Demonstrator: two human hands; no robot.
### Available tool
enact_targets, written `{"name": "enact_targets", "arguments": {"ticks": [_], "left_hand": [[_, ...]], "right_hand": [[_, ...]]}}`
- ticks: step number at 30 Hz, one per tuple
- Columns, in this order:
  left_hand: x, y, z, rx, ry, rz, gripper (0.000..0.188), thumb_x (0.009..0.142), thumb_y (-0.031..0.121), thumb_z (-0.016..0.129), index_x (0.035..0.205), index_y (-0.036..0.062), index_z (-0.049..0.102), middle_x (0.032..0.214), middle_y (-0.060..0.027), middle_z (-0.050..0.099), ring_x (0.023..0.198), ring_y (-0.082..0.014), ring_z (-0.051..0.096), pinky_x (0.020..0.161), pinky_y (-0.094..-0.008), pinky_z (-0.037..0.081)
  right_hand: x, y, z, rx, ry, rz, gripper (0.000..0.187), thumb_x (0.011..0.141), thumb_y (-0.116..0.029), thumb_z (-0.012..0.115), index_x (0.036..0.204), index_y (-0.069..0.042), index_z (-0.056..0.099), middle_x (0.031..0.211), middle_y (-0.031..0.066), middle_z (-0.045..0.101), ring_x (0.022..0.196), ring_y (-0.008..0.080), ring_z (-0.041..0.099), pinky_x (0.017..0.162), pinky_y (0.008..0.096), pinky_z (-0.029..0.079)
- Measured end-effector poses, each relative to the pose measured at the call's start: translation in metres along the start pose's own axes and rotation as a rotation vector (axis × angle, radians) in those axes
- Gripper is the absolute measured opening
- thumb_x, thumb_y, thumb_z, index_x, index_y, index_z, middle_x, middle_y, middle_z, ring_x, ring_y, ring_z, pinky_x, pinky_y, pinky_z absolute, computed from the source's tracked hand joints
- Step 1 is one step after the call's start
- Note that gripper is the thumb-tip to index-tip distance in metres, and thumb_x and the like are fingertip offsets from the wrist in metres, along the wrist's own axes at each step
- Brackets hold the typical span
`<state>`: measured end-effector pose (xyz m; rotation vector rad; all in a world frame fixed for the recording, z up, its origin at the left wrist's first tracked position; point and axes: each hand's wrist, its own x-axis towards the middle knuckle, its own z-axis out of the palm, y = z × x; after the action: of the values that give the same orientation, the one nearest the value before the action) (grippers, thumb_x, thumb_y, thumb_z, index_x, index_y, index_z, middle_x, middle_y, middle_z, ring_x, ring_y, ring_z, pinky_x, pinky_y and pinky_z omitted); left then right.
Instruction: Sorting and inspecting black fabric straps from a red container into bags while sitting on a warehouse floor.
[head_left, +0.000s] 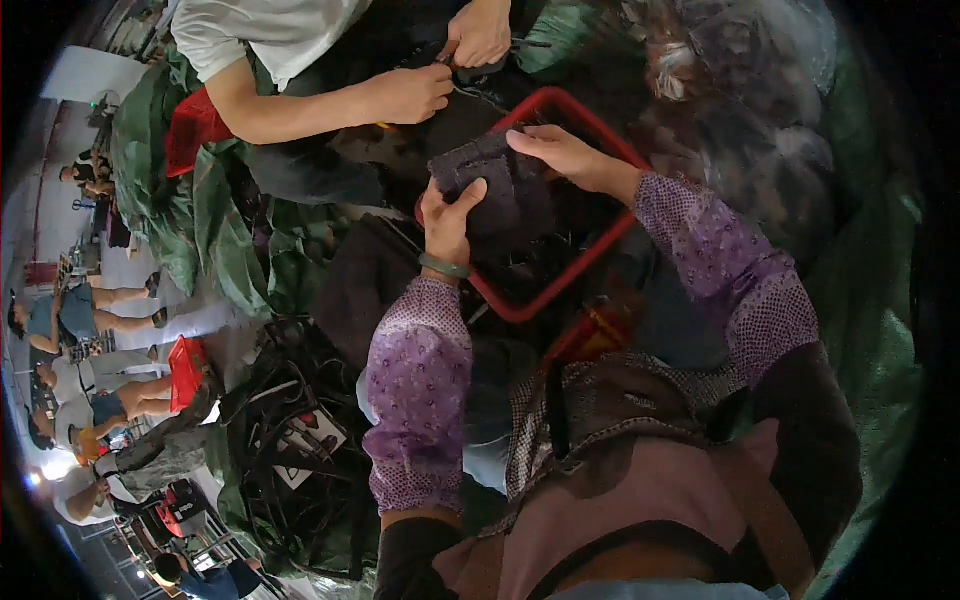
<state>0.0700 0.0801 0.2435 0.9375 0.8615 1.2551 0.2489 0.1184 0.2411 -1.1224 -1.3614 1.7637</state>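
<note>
Between my two hands is a dark, flat piece of cloth (500, 192), stretched out over a red plastic basket (622, 222). My left hand (450, 222) pinches its left edge, thumb on top and fingers underneath. At the cloth's upper right corner, my right hand (563, 155) grips with the thumb and fingers pressed together. More dark material (530, 270) lies inside the basket, too dim to make out its kind. A green bangle (445, 266) circles my left wrist, and purple patterned sleeves cover both my forearms.
Across from me a person in a white shirt (275, 35) works on something dark with both hands (445, 70). Green sacking (225, 215) is heaped to the left, and tangled black straps (305, 450) lie below it. Clear plastic bags (750, 140) fill the right side. Several people (65, 310) are farther left.
</note>
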Motion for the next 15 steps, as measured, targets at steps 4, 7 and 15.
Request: {"name": "enact_targets", "arguments": {"ticks": [4,7,15], "left_hand": [[0.003,-0.015,-0.005,0.319,-0.004,0.218,0.035,0.066,0.007,0.064,0.096,-0.0016,0.051,0.088,-0.0082,0.058,0.078,-0.0175,0.055,0.072,-0.0270,0.043],[0.001,-0.022,0.003,0.642,0.016,0.334,0.034,0.066,0.009,0.065,0.093,-0.0039,0.051,0.085,-0.0143,0.058,0.077,-0.0210,0.057,0.069,-0.0277,0.043],[-0.011,-0.023,0.010,1.125,0.119,0.483,0.029,0.063,0.011,0.064,0.088,0.0035,0.052,0.073,-0.0136,0.055,0.067,-0.0302,0.050,0.058,-0.0376,0.041]], "right_hand": [[-0.003,0.000,0.016,0.201,0.245,0.172,0.037,0.080,-0.036,0.048,0.090,-0.001,0.055,0.082,0.0056,0.055,0.073,0.0150,0.052,0.058,0.0255,0.040],[0.007,0.025,0.009,0.283,0.309,0.252,0.035,0.079,-0.031,0.048,0.090,0.001,0.056,0.080,0.0080,0.055,0.070,0.0176,0.053,0.058,0.0316,0.040],[0.025,0.052,0.013,0.132,0.386,0.278,0.036,0.077,-0.030,0.049,0.087,0.003,0.055,0.081,0.0116,0.057,0.071,0.0219,0.055,0.060,0.0354,0.043]]}}
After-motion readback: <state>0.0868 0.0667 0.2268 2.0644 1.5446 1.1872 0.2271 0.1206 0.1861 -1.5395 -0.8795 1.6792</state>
